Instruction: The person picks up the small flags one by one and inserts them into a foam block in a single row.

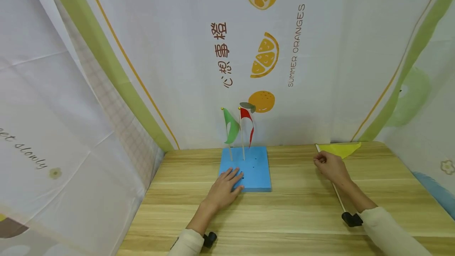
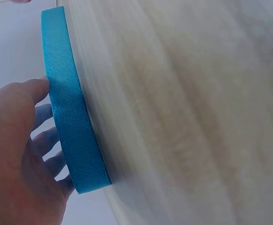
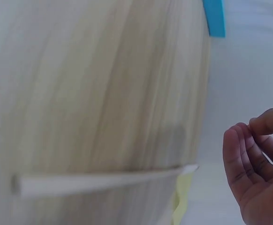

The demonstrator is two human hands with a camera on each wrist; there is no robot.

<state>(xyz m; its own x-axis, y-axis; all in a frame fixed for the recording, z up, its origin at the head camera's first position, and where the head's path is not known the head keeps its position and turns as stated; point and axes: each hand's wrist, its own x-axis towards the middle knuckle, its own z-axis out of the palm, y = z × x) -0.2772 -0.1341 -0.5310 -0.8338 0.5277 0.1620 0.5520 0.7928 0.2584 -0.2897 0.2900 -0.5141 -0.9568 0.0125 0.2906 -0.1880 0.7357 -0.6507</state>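
In the head view my left hand [image 1: 224, 191] rests with spread fingers on the near left part of a blue square block [image 1: 261, 175] with small holes. The left wrist view shows the block's side edge [image 2: 73, 108] beside the thumb. A green flag [image 1: 232, 129] and a red flag [image 1: 245, 114] stand upright in the block on thin sticks. My right hand [image 1: 333, 167] hovers over a yellow flag [image 1: 346, 149] lying on the table. In the right wrist view its fingertips are loosely together and hold nothing, apart from the flag's stick [image 3: 94, 182].
The wood-grain table [image 1: 295, 216] ends at the back against a white curtain [image 1: 170, 50] printed with oranges. More cloth hangs at the left and right sides. Black wrist mounts [image 1: 352, 219] sit by both sleeves.
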